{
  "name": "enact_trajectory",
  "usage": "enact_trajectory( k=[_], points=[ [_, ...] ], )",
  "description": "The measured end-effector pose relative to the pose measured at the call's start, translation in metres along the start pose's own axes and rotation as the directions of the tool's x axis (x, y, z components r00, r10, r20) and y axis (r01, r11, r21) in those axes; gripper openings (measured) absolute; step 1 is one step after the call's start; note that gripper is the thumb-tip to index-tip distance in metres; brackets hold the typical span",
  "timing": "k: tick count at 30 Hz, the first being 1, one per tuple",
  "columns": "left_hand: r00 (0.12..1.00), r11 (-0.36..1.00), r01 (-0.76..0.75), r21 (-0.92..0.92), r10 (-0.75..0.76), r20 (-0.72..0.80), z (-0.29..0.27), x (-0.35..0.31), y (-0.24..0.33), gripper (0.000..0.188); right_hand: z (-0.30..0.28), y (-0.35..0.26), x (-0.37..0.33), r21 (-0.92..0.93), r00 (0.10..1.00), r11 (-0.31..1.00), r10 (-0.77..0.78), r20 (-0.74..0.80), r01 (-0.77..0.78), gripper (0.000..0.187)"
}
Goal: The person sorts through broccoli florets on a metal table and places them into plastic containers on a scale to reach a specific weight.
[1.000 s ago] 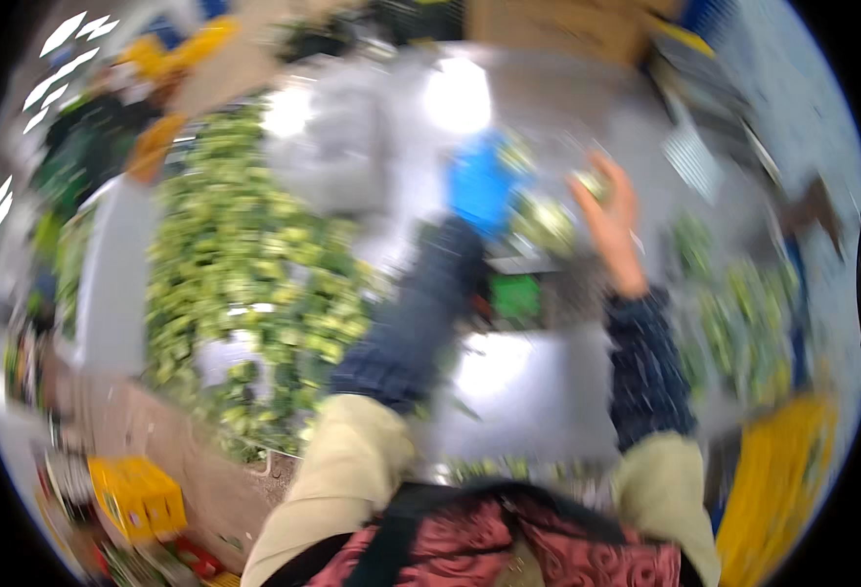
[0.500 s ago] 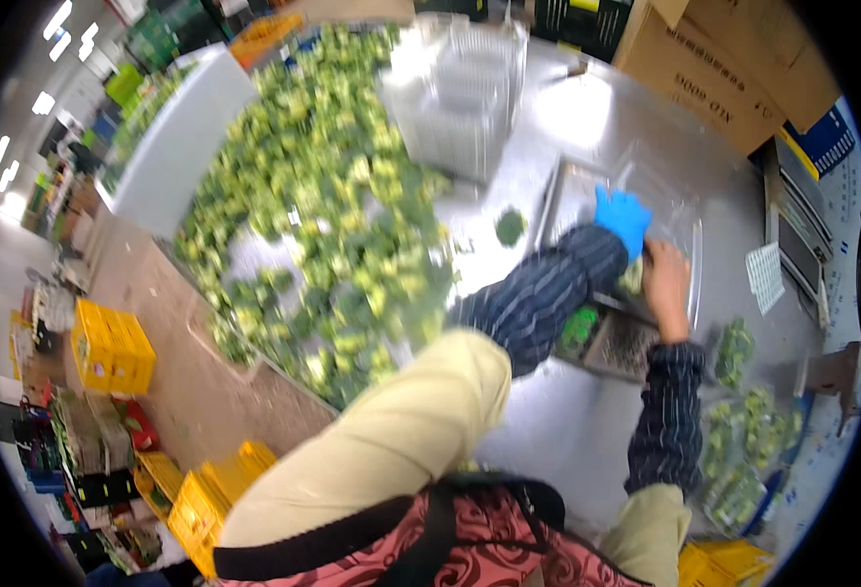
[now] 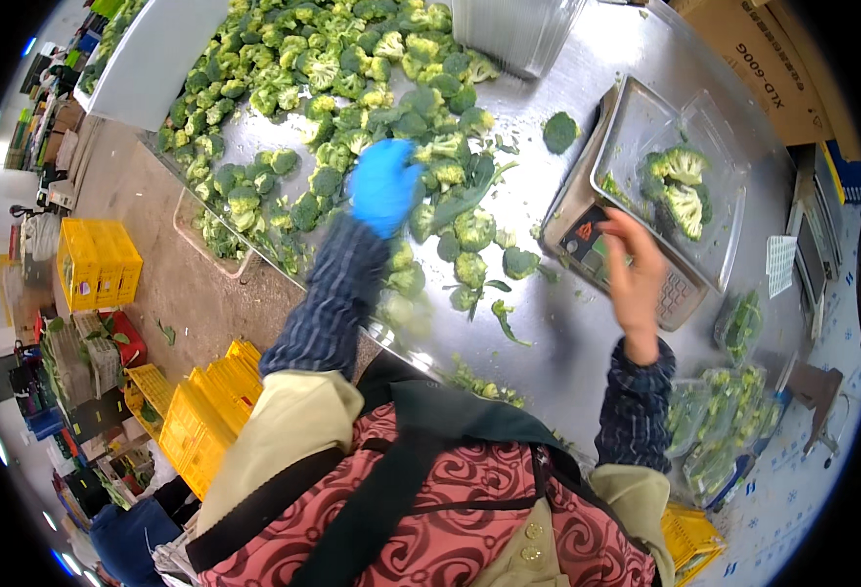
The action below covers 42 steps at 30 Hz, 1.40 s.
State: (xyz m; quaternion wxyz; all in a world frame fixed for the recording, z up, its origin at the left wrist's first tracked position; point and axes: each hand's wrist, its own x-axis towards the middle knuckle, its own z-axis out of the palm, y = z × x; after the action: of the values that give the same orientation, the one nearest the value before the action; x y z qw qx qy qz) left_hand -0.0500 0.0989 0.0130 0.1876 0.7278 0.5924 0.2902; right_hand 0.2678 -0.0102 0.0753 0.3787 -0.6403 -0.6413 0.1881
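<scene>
Presently, the blue-gloved left hand (image 3: 383, 188) is among the green broccoli florets (image 3: 321, 70) on the shiny metal counter (image 3: 552, 328); I cannot tell whether its grip holds any. The bare right hand (image 3: 634, 279), its grip empty and loosely parted, is over the grey digital scale (image 3: 569, 233), where cut broccoli pieces (image 3: 684, 201) lie in a clear plastic tray (image 3: 726, 161).

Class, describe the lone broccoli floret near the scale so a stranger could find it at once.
On the metal table, look between the big broccoli pile and the scale. Just left of the scale, toward its far end, lies one dark green floret. Unlike the crowded pieces, it touches no other broccoli.
</scene>
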Motion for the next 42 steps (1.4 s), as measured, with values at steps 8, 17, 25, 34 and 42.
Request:
enact_trajectory(
  k=[8, 17, 25, 34, 42],
  points=[
    [0.988, 0.995, 0.101, 0.028, -0.103, 0.118, -0.006, -0.031, -0.084, 0.041, 0.123, -0.047, 0.004, -0.031, 0.887, 0.973, -0.194, 0.419, 0.227, 0.037],
    [0.956, 0.702, 0.293, -0.649, -0.229, 0.183, -0.067, -0.039, -0.056, 0.041, 0.16, -0.014, 0.005, 0.021, 0.956, 0.998, -0.058, 0.288, 0.054, 0.062],
    [0.931, 0.928, -0.291, 0.231, 0.22, 0.29, -0.012, -0.069, 0.005, 0.019, 0.112, -0.04, -0.01, 0.863, 0.868, -0.119, 0.022, 0.496, -0.491, 0.049],
    [0.924, 0.812, -0.358, 0.461, 0.238, 0.299, 0.016, -0.058, -0.009, 0.016, 0.082, -0.054, -0.026, 0.923, 0.901, 0.016, 0.221, 0.373, -0.385, 0.037],
    [0.965, 0.934, -0.022, -0.357, 0.113, 0.236, -0.043, -0.054, 0.038, 0.033, 0.012, -0.028, -0.028, 0.868, 0.925, 0.413, 0.358, 0.125, -0.277, 0.037]
  ],
)
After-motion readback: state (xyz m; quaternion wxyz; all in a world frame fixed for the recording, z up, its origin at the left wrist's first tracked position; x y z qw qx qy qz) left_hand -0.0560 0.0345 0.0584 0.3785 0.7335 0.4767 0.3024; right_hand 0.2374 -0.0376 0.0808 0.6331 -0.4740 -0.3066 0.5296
